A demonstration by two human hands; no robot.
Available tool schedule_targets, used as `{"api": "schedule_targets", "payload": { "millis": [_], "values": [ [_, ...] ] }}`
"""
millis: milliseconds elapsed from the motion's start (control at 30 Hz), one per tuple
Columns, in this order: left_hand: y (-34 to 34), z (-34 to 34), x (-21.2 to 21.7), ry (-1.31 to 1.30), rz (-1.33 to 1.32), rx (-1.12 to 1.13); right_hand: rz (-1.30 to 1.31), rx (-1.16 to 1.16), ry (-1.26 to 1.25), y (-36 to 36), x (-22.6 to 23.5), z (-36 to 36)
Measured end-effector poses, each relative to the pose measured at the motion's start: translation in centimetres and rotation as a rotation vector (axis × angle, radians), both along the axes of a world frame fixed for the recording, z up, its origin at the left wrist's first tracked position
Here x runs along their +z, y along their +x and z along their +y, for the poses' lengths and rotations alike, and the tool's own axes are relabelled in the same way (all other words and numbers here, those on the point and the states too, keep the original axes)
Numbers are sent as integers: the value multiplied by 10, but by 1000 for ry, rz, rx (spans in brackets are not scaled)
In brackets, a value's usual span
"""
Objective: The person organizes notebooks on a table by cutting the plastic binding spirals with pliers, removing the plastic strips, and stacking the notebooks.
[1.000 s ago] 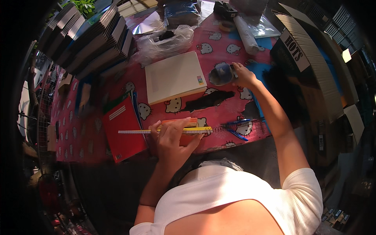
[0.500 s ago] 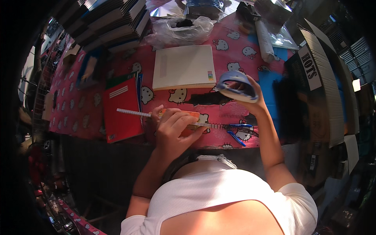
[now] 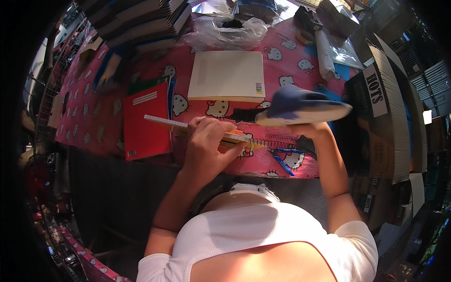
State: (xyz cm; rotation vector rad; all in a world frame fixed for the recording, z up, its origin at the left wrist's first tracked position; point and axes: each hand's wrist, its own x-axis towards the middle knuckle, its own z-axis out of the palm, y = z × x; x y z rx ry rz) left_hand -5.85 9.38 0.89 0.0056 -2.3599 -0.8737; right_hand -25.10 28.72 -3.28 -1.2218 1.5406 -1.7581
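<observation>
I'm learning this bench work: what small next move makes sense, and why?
Probably set down the blurred blue-and-white object, freeing the right hand for the coil that sticks out past the notebook gripped in the left hand.

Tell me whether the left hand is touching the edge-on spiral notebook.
Touching. The head view shows the left hand gripping the spiral notebook, its fingers lying across the edge with no gap showing.

A head-worn fisheye looks down on the nearby table (image 3: 284,68).
</observation>
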Motion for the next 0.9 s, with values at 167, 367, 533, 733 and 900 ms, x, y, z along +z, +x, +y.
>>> {"api": "schedule_targets", "payload": {
  "millis": [167, 367, 533, 733, 900],
  "values": [
    [8, -14, 6, -231, -107, 100, 354, -49, 510, -3, 20, -18],
    [10, -23, 5, -289, -126, 208, 481, -58, 597, -8, 13, -30],
    [15, -29, 2, -225, -162, 278, 55, 259, 284, 2, 16, -31],
    [20, -37, -3, -196, -167, 361, 263, 66, 67, 3, -5, -37],
    [23, -51, -6, -185, -135, 394, -98, -27, 400, 6, 21, -56]
  ]
}}
